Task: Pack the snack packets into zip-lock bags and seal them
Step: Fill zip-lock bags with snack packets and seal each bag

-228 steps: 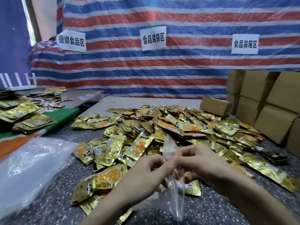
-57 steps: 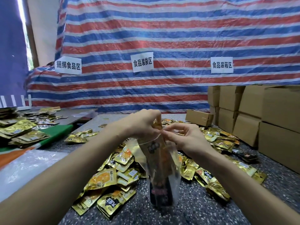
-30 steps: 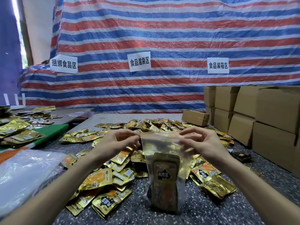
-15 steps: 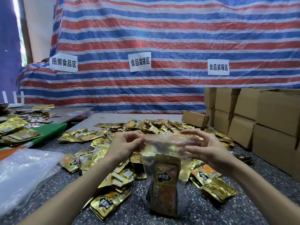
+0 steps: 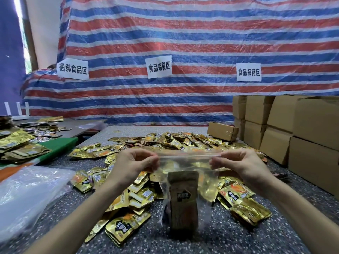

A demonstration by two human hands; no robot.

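At centre frame a clear zip-lock bag [image 5: 185,184], one snack packet [image 5: 184,202] upright inside, is pinched taut at its top corners by the left hand [image 5: 134,165] and right hand [image 5: 240,165] above the desk [image 5: 220,241]; sealing is judged in hand, with the strip next pressed shut along its length.

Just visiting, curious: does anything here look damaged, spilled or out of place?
Nothing looks damaged. The snack packets lie in a loose, untidy heap on the table, and one small cardboard box sits askew, apart from the stacked boxes.
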